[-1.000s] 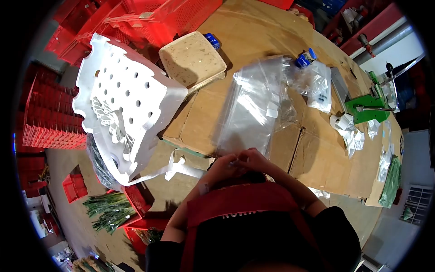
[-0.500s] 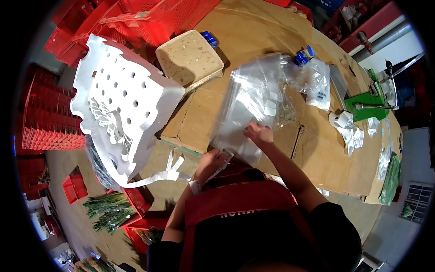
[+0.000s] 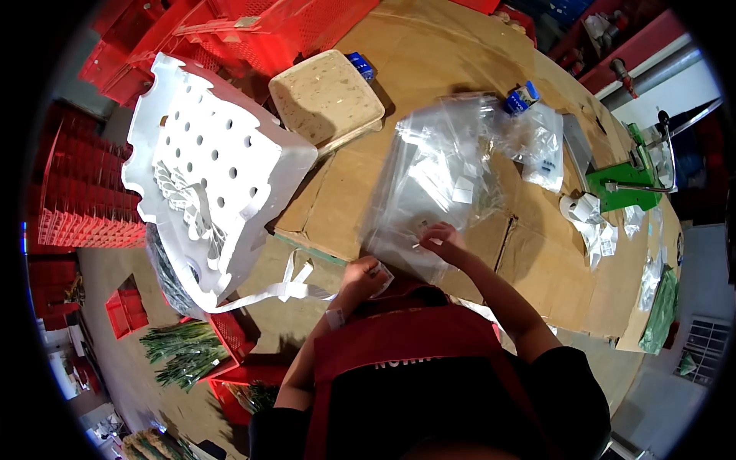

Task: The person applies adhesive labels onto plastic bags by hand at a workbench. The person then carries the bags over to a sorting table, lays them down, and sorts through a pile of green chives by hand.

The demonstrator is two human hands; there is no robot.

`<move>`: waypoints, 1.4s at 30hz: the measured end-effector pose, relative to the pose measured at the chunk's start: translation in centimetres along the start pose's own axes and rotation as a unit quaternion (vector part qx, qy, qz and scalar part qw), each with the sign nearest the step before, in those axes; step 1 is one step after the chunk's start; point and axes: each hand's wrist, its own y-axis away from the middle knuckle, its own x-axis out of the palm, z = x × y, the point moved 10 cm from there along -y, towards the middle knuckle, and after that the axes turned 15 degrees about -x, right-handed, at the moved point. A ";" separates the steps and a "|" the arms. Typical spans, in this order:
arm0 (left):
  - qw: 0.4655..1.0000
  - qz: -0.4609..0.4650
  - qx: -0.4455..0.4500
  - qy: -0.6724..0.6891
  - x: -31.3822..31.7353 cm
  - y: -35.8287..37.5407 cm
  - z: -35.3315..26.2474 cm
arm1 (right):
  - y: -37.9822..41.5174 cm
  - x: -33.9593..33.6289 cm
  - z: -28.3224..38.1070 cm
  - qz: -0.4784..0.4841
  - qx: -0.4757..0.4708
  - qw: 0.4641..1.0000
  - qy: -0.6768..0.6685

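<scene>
My left hand [image 3: 359, 280] is closed around a strip of white printed labels [image 3: 381, 277], at the table's near edge. A long pale strip [image 3: 287, 290] trails from beside my left wrist toward the white perforated crate [image 3: 230, 153]. My right hand [image 3: 442, 239] is over the near part of a stack of clear plastic bags [image 3: 414, 180], its fingers pinched together. A tiny white sliver shows at the fingertips, too small to name. One square white label [image 3: 462, 190] lies on the bags.
A beige plastic tub [image 3: 326, 100] stands beyond the crate, near red crates [image 3: 268, 34]. Two small blue boxes, one by the bags [image 3: 521, 97], lie on the cardboard-covered table [image 3: 429, 46]. A green metal device [image 3: 625, 184] is at right. Leafy green bunches [image 3: 184, 349] lie below left.
My right hand has shifted slightly toward me, its fingers now pinched above the bags. My left hand stays near the table edge with the labels. The view has shifted a little.
</scene>
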 end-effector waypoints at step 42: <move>0.996 0.001 0.008 -0.087 1.0 0.0 0.0 | 2.4 1.2 1.1 0.016 0.000 0.982 0.188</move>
